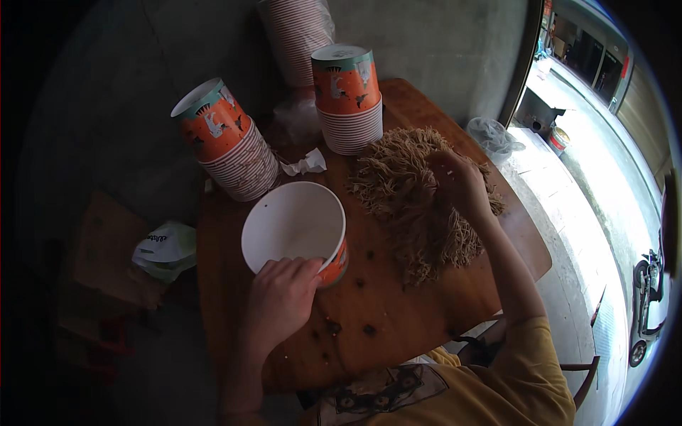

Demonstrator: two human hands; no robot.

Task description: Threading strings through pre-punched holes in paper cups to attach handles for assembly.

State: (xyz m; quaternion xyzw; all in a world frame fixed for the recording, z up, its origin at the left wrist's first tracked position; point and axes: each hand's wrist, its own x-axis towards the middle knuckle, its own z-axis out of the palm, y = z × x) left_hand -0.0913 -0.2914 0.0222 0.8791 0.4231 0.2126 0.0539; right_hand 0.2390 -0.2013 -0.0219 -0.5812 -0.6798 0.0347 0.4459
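Note:
My left hand [280, 302] is closed over the near rim of a paper tub [295, 220], white inside with an orange printed outside. The tub is tilted so its wide mouth faces me, and its inside looks bare apart from a small dark speck near the rim. To the right lies a heap of thin, brown, dry-looking strands [398, 170], tangled and curled; their exact kind does not show. My right hand [458, 184] reaches over the heap, with its fingers down among the strands. Shadow and the strands hide those fingertips.
Behind the tub stand two stacks of upturned orange tubs, a leaning left stack [227, 142] and a right stack [348, 99]. Crumpled white paper [305, 163] lies between them. A tall sleeve of stacked tubs [295, 35] rises against the wall. The wooden table [355, 334] has rounded edges.

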